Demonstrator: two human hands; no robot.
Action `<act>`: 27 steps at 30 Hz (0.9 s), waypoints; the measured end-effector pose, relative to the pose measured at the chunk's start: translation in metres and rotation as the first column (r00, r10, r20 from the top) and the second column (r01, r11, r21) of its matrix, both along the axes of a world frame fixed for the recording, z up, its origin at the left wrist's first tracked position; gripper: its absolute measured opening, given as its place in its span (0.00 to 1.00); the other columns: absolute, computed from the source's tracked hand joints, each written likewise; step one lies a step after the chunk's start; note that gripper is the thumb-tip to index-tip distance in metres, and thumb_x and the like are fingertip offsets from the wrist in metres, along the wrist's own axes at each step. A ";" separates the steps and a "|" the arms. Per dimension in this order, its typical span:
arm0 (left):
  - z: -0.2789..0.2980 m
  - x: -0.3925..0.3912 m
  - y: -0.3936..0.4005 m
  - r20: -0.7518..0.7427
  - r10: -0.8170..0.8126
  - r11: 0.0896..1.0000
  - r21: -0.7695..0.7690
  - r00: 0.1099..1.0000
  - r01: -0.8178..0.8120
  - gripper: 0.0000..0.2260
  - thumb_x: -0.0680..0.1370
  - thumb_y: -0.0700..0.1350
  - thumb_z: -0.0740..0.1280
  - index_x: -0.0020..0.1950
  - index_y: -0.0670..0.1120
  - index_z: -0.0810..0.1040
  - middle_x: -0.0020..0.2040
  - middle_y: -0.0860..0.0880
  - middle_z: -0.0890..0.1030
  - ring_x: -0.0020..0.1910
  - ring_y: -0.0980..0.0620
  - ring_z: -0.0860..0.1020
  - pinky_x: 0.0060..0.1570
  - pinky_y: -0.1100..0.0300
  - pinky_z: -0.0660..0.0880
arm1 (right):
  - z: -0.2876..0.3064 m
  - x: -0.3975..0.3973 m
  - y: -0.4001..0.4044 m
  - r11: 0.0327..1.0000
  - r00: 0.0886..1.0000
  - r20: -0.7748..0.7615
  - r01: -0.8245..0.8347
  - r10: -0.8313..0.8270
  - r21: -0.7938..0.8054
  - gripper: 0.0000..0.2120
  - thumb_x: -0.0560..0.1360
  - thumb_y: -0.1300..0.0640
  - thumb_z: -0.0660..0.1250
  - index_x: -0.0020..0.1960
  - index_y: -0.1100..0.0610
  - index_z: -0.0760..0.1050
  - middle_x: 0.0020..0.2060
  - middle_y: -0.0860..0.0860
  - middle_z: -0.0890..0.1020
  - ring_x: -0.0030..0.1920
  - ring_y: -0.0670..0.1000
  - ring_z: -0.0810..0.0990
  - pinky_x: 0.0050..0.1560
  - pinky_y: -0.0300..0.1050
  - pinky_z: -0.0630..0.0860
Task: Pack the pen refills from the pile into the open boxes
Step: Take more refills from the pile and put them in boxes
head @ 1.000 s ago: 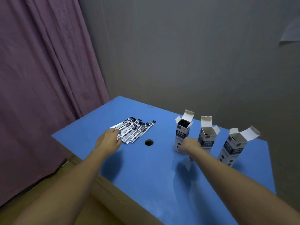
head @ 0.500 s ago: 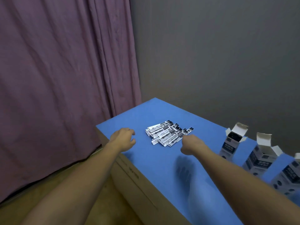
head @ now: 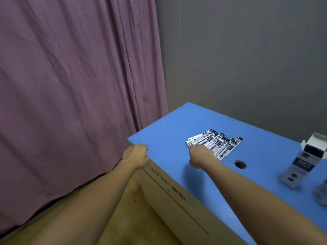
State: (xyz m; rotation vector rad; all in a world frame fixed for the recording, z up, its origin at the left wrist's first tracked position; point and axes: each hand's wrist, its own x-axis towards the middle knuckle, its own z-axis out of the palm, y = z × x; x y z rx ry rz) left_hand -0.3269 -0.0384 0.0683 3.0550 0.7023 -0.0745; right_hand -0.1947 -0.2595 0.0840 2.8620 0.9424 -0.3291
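Right hand (head: 200,154) has crossed from the boxes to the refill pile (head: 215,144), fingers hidden, grip unclear; left hand (head: 137,157), loosely curled and holding nothing, steadies at the bench (head: 168,131) edge.

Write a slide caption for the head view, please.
Right hand reaches the refill pile on the blue table; open box waits.

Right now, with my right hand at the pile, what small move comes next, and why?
Probably pinch a few refills off the near edge of the pile with the right hand: it already rests there, and the open box stands to its right.
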 end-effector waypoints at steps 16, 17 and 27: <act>-0.021 0.115 0.062 -0.078 -0.067 0.997 -0.043 0.995 0.064 0.18 0.78 0.46 0.60 0.68 0.48 0.73 0.65 0.48 0.75 0.61 0.44 0.76 0.56 0.51 0.76 | -0.017 0.101 0.054 0.998 0.997 -0.025 0.067 -0.067 0.008 0.19 0.79 0.55 0.60 0.68 0.60 0.66 0.66 0.56 0.71 0.69 0.58 0.68 0.63 0.54 0.71; -0.020 0.125 0.065 -0.079 -0.069 0.997 -0.049 0.994 0.065 0.18 0.78 0.46 0.60 0.68 0.47 0.73 0.65 0.48 0.75 0.60 0.44 0.76 0.56 0.50 0.76 | -0.017 0.110 0.059 0.998 0.997 -0.035 0.068 -0.067 0.007 0.19 0.78 0.56 0.61 0.67 0.60 0.66 0.65 0.56 0.72 0.68 0.58 0.68 0.62 0.54 0.71; -0.034 0.211 0.052 -0.078 -0.159 0.980 -0.134 0.984 0.148 0.17 0.79 0.47 0.60 0.68 0.48 0.73 0.65 0.48 0.75 0.61 0.44 0.75 0.56 0.52 0.75 | -0.020 0.179 0.052 0.991 0.990 -0.041 0.133 -0.132 0.026 0.18 0.77 0.60 0.60 0.66 0.59 0.67 0.62 0.56 0.73 0.65 0.58 0.70 0.57 0.53 0.73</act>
